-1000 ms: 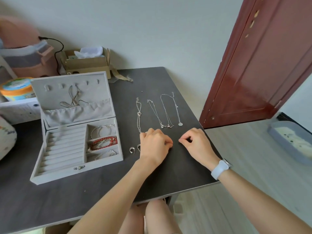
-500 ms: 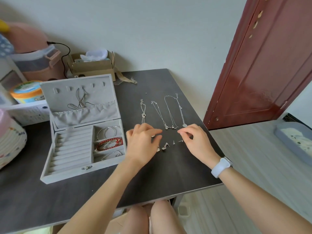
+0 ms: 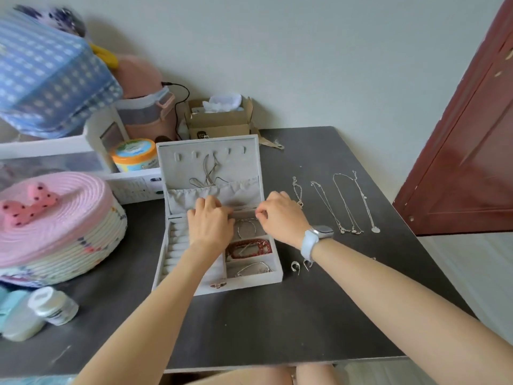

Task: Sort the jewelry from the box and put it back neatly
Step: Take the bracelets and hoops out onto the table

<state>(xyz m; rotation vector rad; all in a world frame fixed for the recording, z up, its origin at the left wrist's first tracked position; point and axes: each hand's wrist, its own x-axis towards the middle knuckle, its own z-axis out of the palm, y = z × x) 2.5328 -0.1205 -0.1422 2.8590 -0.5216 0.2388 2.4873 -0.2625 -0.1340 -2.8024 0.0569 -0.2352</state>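
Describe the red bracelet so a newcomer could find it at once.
Find the open grey jewelry box on the dark table. Its right side has three stacked compartments; the red bracelet fills the middle one. Its neighbours hold only thin silver pieces.

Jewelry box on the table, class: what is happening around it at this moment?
A person is sorting jewelry at a dark table. Both hands are over the open grey jewelry box: the left hand and right hand have curled fingers near the back compartments, though anything pinched is too small to see. A red bracelet lies inside. Four necklaces lie in a row beside the box, and two silver earrings sit by its corner.
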